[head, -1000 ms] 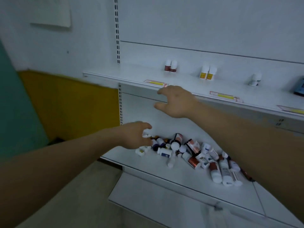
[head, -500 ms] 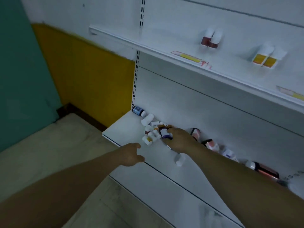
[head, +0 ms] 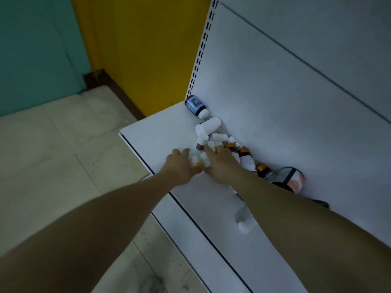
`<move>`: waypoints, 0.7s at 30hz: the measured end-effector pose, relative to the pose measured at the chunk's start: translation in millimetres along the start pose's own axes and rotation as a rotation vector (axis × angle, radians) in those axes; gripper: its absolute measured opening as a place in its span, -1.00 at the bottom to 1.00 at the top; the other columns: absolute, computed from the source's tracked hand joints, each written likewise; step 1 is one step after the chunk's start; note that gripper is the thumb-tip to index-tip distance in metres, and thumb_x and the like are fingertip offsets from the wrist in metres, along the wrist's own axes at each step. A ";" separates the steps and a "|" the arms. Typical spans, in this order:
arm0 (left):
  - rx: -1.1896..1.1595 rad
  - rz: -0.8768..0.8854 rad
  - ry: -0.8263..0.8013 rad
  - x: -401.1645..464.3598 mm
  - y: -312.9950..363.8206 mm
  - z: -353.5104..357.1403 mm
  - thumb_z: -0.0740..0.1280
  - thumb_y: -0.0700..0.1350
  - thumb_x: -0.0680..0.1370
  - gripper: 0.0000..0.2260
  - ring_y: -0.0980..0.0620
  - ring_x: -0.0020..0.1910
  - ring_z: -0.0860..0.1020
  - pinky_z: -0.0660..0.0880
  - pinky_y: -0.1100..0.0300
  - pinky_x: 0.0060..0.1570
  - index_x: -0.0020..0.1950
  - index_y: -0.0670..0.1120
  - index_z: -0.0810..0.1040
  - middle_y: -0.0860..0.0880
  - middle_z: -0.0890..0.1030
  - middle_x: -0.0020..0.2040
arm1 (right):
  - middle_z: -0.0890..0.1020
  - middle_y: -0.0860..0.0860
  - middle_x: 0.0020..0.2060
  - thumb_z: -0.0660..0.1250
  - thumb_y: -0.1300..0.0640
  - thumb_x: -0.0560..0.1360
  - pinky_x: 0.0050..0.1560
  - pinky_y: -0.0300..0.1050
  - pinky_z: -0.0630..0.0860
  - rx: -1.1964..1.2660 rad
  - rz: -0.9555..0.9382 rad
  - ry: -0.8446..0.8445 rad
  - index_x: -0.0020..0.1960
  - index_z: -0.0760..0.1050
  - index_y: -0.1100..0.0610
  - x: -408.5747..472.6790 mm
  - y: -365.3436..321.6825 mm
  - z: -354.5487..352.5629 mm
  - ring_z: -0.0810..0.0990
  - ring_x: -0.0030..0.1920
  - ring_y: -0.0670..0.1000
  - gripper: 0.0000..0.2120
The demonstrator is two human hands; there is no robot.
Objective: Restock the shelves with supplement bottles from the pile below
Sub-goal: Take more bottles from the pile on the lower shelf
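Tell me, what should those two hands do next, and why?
Probably close the fingers round one of the small white bottles lying between the hands and lift it. Both the left hand and the right hand already reach into the pile of bottles on the bottom shelf, but neither clearly holds a bottle yet.

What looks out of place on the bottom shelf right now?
The bottles lie tipped in a loose heap against the back panel instead of standing. One white bottle lies apart near the right forearm. No visible spill or damage.
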State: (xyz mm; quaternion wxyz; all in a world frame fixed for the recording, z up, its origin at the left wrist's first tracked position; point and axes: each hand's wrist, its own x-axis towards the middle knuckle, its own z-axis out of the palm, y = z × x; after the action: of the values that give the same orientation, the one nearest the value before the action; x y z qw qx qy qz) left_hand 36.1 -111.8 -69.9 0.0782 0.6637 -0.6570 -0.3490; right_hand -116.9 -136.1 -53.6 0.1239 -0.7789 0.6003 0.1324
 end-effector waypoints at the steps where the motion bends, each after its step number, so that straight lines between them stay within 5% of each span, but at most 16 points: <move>1: 0.013 -0.003 0.014 4.1 -0.4 3.2 0.23 0.27 0.50 -0.34 -0.20 0.31 0.31 0.34 -0.02 0.27 0.49 -0.02 0.19 -0.18 0.27 0.35 | 0.23 0.22 0.37 0.20 -0.10 0.57 0.23 0.07 0.35 -0.035 -0.005 0.001 0.56 -0.01 0.01 2.1 0.6 0.9 0.27 0.33 0.22 -0.34; 6: -0.138 -0.006 0.083 -1.2 0.4 9.3 0.34 0.13 0.49 -0.54 -0.13 0.17 0.41 0.44 0.01 0.13 0.35 0.06 0.37 -0.13 0.42 0.22 | 0.42 0.16 0.22 0.30 0.00 0.52 0.03 -0.02 0.39 0.005 -0.043 0.148 0.37 0.27 0.14 -9.2 -1.4 -1.5 0.42 0.19 0.18 -0.51; 9: -0.557 -0.011 0.077 -24.4 1.6 -3.9 0.37 -0.17 0.50 -0.66 -0.05 -0.10 0.49 0.47 0.17 -0.16 0.24 -0.03 0.41 -0.13 0.51 0.03 | 0.52 0.05 0.03 0.31 0.14 0.51 -0.16 -0.10 0.44 0.573 0.076 0.244 0.29 0.33 0.09 -38.0 -12.2 -12.1 0.53 -0.04 0.07 -0.63; 14: -1.292 -0.045 -0.173 -91.0 12.5 -60.9 0.27 -0.38 0.52 -0.58 -0.19 0.05 0.56 0.54 -0.03 0.09 0.28 0.02 0.41 -0.19 0.51 0.09 | 0.58 0.13 0.00 0.21 0.47 0.45 0.01 -0.07 0.54 1.772 0.142 0.097 0.18 0.44 -0.02 -105.3 -42.0 -45.2 0.57 -0.07 0.04 -0.53; 17: -1.408 0.009 -0.201 -133.8 16.1 -94.2 0.18 -0.45 0.51 -0.59 -0.23 0.11 0.56 0.54 0.00 0.09 0.19 -0.02 0.49 -0.22 0.56 0.12 | 0.54 0.09 -0.03 0.14 0.46 0.50 -0.12 -0.19 0.55 2.064 0.085 0.151 0.12 0.48 0.00 -147.3 -67.1 -74.5 0.53 -0.14 0.00 -0.58; 21: -1.424 0.116 -0.237 -194.0 15.6 -130.6 0.12 -0.47 0.50 -0.54 -0.17 0.04 0.62 0.59 0.08 0.00 0.21 -0.02 0.52 -0.20 0.59 0.12 | 0.53 0.07 -0.01 0.12 0.37 0.57 -0.29 -0.22 0.56 2.159 0.061 0.249 0.12 0.50 -0.01 -205.3 -105.7 -104.2 0.55 -0.21 0.03 -0.66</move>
State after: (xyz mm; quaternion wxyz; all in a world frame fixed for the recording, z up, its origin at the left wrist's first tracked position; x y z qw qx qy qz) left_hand 118.0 19.7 106.0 0.4380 0.3737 -0.3085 -0.7572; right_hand -58.7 38.8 120.2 0.6782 -0.2518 0.4275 -0.5422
